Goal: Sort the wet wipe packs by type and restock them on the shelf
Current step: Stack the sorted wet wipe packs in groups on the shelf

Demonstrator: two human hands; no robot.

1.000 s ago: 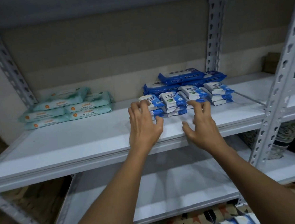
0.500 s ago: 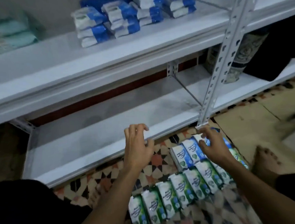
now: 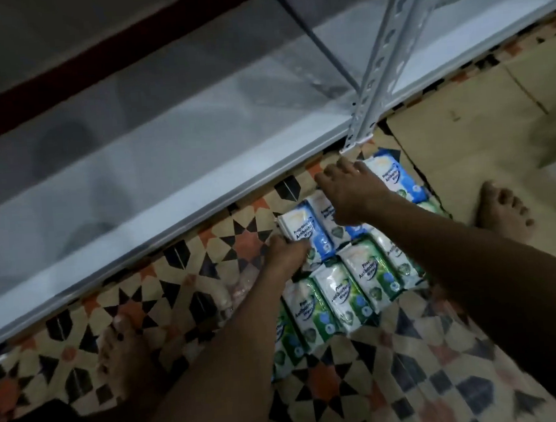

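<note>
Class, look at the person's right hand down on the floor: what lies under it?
Under the right hand lie blue-and-white wipe packs in the row by the shelf post. The palm covers the middle of that row, so the exact number of packs there cannot be told.

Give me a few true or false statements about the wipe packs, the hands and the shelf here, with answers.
1. The left hand holds a blue-and-white wipe pack. True.
2. The green-and-white wipe packs lie on the white metal shelf board. False: they lie on the patterned floor mat.
3. The right hand reaches over the blue packs. True.
4. Both feet wear shoes. False: the feet are bare.
</note>
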